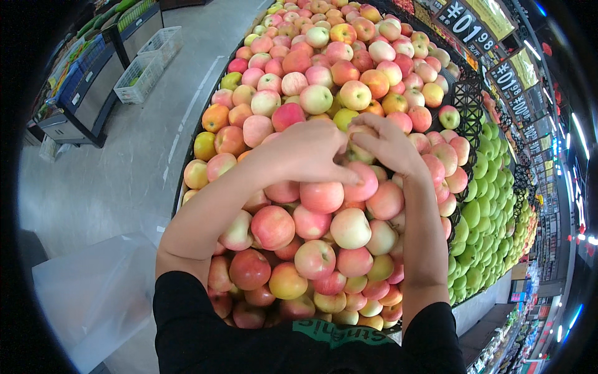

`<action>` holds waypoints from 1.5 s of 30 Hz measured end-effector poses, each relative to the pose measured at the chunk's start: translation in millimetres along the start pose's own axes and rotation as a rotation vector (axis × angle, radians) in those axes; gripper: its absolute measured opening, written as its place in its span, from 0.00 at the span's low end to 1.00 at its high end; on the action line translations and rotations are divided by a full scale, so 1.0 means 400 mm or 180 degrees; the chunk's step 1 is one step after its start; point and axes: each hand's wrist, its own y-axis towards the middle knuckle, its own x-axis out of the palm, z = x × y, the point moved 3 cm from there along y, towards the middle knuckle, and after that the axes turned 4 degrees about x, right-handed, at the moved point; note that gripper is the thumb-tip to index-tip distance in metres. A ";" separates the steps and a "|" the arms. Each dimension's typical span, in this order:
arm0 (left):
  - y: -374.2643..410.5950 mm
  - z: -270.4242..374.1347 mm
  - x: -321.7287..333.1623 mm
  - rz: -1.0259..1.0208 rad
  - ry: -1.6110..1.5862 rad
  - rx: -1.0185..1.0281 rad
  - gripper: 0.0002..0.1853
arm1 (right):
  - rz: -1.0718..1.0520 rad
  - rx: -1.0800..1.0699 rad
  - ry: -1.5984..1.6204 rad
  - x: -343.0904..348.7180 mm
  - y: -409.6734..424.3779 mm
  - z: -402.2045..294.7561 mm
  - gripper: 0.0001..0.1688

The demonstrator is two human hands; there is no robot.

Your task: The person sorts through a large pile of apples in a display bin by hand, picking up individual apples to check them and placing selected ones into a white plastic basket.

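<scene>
A large heap of red and yellow apples (pixel 273 227) fills the display in front of me. My left hand (pixel 313 152) reaches over the heap from the left, its thumb lying on a pink-red apple (pixel 362 182); whether its curled fingers grip anything is hidden. Close beside it, my right hand (pixel 383 140) curves its fingers over a pale apple (pixel 359 153), which shows partly between the two hands. A translucent plastic bag (pixel 98 290) is at the lower left, near my left upper arm.
Black plastic dividers (pixel 467 107) separate the apples from a heap of green fruit (pixel 488 187) on the right. Price signs (pixel 467 25) stand at the upper right. White plastic crates (pixel 139 77) sit on the floor by a produce stand (pixel 88 89) across the aisle.
</scene>
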 end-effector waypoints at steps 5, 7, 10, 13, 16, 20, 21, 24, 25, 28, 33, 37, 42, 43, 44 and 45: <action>0.008 -0.110 -0.061 0.1335 -0.0034 -0.0158 0.11 | -0.0151 -0.0015 -0.0381 0.061 0.009 -0.006 0.26; 0.014 -0.139 -0.055 0.1595 0.0380 -0.0258 0.08 | 0.0049 0.0020 -0.0238 0.056 0.007 0.008 0.26; 0.006 -0.151 -0.049 0.1763 0.0605 -0.0133 0.10 | 0.0049 -0.0245 0.0280 0.058 0.007 0.014 0.28; -0.002 -0.091 -0.053 0.1100 0.0147 0.0031 0.14 | -0.0095 -0.0423 0.0402 0.049 -0.023 -0.009 0.27; -0.028 0.024 -0.055 0.0125 -0.0182 0.0280 0.22 | -0.0343 -0.0666 0.0329 0.040 -0.017 0.036 0.26; -0.064 0.078 -0.007 -0.0097 0.0726 0.0431 0.29 | -0.0327 0.0105 -0.0688 0.036 -0.001 -0.050 0.21; -0.060 0.087 0.003 -0.0041 0.0991 0.0326 0.31 | -0.0137 0.0071 -0.0690 0.031 -0.005 -0.047 0.22; -0.042 0.102 0.000 -0.0312 0.0507 -0.0153 0.29 | 0.0370 -0.0018 -0.0439 0.015 -0.011 -0.020 0.29; -0.037 0.101 0.001 -0.0396 0.0258 -0.0279 0.28 | 0.0503 -0.0038 -0.0186 0.001 -0.011 0.000 0.33; -0.027 0.049 0.031 -0.0026 0.0027 0.0111 0.27 | 0.0741 -0.0198 0.0249 -0.028 -0.019 0.000 0.38; -0.028 0.036 0.027 0.0216 0.0176 0.0118 0.26 | 0.0431 -0.0076 0.0121 -0.029 0.004 0.011 0.38; -0.019 0.051 0.039 0.0062 0.0478 -0.0032 0.25 | 0.0524 -0.0148 -0.0393 -0.003 0.015 0.022 0.38; -0.010 0.056 0.046 0.0438 0.0519 -0.0020 0.20 | 0.0713 -0.0447 -0.0255 -0.022 -0.005 0.016 0.35; -0.005 0.064 0.050 0.0483 0.0530 -0.0056 0.19 | 0.0736 -0.0449 -0.0387 -0.030 -0.018 0.000 0.34; 0.003 0.070 0.059 0.0529 0.0687 -0.0001 0.17 | 0.0759 -0.0451 -0.0520 -0.043 -0.038 -0.025 0.33; 0.012 0.072 0.071 0.0595 0.0851 0.0046 0.16 | 0.0778 -0.0474 -0.0664 -0.050 -0.051 -0.043 0.32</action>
